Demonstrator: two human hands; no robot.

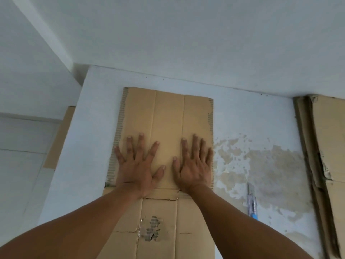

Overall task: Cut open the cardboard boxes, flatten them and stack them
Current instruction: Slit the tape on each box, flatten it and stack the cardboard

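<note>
A flattened brown cardboard box [168,113] lies on the white table [97,113], stretching from the far middle toward me. Its near part has a torn patch [154,228]. My left hand [137,165] presses flat on the cardboard with fingers spread. My right hand [194,163] presses flat beside it, fingers straight and close together, near the cardboard's right edge. A utility knife [252,202] with a clear body and blue end lies on the table to the right of my right forearm, untouched.
A stack of flattened cardboard [324,143] lies at the table's right edge. Another cardboard piece [59,137] shows beyond the table's left edge, lower down. The table surface right of the box is worn and stained [261,165]. White walls stand behind.
</note>
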